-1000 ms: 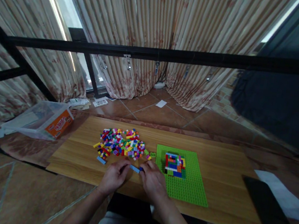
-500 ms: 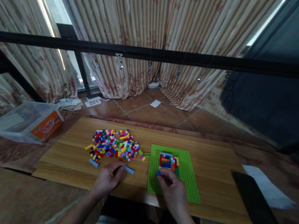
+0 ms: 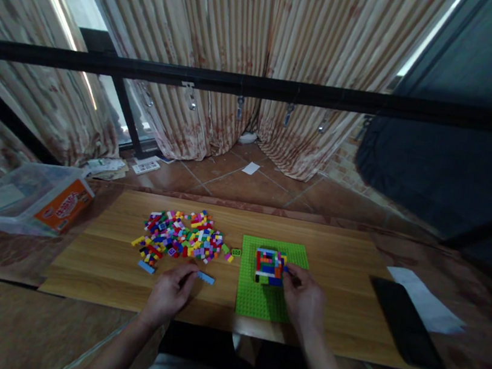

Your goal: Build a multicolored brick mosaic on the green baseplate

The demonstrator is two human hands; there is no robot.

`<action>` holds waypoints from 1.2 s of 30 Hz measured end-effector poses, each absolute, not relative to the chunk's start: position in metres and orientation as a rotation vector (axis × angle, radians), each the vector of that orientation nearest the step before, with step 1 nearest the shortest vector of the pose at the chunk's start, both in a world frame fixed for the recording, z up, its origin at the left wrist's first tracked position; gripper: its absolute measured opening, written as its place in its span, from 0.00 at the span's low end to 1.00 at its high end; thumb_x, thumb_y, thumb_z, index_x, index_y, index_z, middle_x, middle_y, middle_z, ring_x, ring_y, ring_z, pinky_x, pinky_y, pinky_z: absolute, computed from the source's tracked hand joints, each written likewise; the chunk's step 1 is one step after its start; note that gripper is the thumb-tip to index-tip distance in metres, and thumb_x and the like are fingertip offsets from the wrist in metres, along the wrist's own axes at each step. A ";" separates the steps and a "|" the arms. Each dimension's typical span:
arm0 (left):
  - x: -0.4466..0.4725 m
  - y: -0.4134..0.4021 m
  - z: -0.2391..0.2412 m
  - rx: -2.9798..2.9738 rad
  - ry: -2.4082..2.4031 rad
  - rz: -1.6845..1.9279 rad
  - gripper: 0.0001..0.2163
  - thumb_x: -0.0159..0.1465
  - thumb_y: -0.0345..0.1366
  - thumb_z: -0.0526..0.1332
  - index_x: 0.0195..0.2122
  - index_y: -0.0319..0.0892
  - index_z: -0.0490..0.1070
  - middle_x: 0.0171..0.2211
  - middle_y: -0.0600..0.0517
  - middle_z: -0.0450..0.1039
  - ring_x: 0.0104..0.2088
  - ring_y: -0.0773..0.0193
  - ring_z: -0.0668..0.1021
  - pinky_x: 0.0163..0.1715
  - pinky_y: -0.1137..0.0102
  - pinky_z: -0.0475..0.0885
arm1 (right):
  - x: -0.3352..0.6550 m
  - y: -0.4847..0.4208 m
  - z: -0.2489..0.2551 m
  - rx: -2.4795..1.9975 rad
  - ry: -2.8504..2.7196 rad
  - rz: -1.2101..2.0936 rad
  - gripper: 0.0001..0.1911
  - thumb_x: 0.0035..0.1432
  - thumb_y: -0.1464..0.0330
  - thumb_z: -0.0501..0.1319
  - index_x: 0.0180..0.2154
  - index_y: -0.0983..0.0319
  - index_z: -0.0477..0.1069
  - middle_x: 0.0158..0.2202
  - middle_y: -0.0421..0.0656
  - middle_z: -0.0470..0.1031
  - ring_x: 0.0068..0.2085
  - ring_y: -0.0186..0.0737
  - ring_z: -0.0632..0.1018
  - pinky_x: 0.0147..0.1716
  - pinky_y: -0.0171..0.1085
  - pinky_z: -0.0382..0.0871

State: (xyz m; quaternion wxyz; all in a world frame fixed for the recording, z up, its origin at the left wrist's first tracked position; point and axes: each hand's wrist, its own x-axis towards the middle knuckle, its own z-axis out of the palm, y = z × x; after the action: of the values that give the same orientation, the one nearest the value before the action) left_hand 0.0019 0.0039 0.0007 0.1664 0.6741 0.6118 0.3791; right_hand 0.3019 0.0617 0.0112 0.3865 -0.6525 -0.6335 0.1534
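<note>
A view from above of a person's two bare forearms reaching forward over a wooden table [image 3: 115,270].

The left hand [image 3: 168,296] rests palm down on the table, wrist low. Its fingers are loosely curled and grip nothing. The forefinger tip lies just beside the near end of a long light-blue brick [image 3: 206,277], which lies flat on the wood in front of a heap of small coloured bricks [image 3: 178,239].

The right hand [image 3: 305,300] lies across the right part of a green baseplate [image 3: 257,302], its forearm angled in from the lower right. Its thumb and fingers are drawn close together, their tips against the right edge of a small block of stacked coloured bricks [image 3: 268,266] at the far middle of the plate. Whether a piece is pinched between them is too small to tell.

A second ago both hands met at the light-blue brick. Half a second ago the right hand was over the near left corner of the stacked block; now it is on the block's right side. The left hand has stayed by the light-blue brick, which has not moved.
</note>
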 end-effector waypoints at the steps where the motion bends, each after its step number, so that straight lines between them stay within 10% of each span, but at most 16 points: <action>1: 0.002 0.004 0.001 1.916 1.743 1.076 0.08 0.63 0.37 0.56 0.38 0.45 0.73 0.36 0.52 0.79 0.36 0.62 0.80 0.37 0.71 0.75 | 0.301 0.062 0.011 -1.669 -1.626 0.368 0.19 0.57 0.59 0.53 0.39 0.64 0.76 0.36 0.50 0.78 0.34 0.45 0.78 0.35 0.42 0.71; 36: 0.001 0.004 -0.001 1.913 1.753 1.042 0.08 0.64 0.38 0.56 0.38 0.45 0.73 0.35 0.52 0.79 0.35 0.63 0.80 0.37 0.71 0.74 | 0.305 0.081 0.007 -1.801 -1.499 0.541 0.26 0.56 0.52 0.53 0.43 0.66 0.75 0.38 0.53 0.79 0.36 0.47 0.78 0.36 0.42 0.69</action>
State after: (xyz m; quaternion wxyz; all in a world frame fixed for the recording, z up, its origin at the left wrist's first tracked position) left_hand 0.0012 0.0036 -0.0010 0.1719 0.6740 0.6176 0.3670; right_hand 0.3046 0.0810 0.0074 0.3601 -0.6985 -0.5816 0.2101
